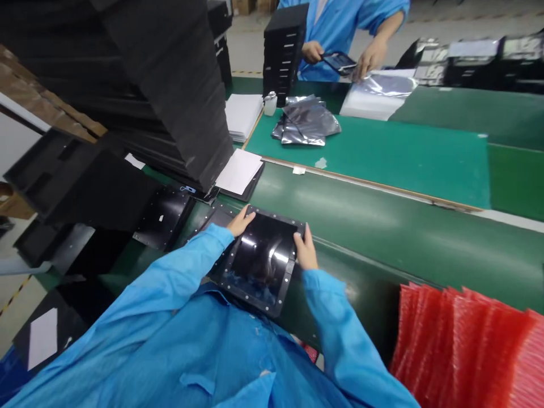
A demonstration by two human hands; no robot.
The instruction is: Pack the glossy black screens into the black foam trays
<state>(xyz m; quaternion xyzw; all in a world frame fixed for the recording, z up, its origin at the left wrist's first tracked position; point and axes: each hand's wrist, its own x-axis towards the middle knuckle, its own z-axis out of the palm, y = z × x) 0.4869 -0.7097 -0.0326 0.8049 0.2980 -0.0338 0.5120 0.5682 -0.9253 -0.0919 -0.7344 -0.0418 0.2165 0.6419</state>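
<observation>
A flat black tray (261, 260) with a glossy dark surface and small light studs around its rim is close in front of my body. At its upper left corner, my left hand (241, 221) grips the edge with the thumb on top. My right hand (306, 248) holds the right edge, thumb on the rim and fingers hidden underneath. A similar black piece (221, 215) lies partly behind the tray at its left. What the glossy surface is made of I cannot tell.
A tall black stack (170, 85) rises at the left, beside white paper sheets (239, 171). Red bubble bags (463, 345) stand at the lower right. Across the green bench (382, 226), a co-worker (340, 28) handles a dark device near silvery bags (306, 122).
</observation>
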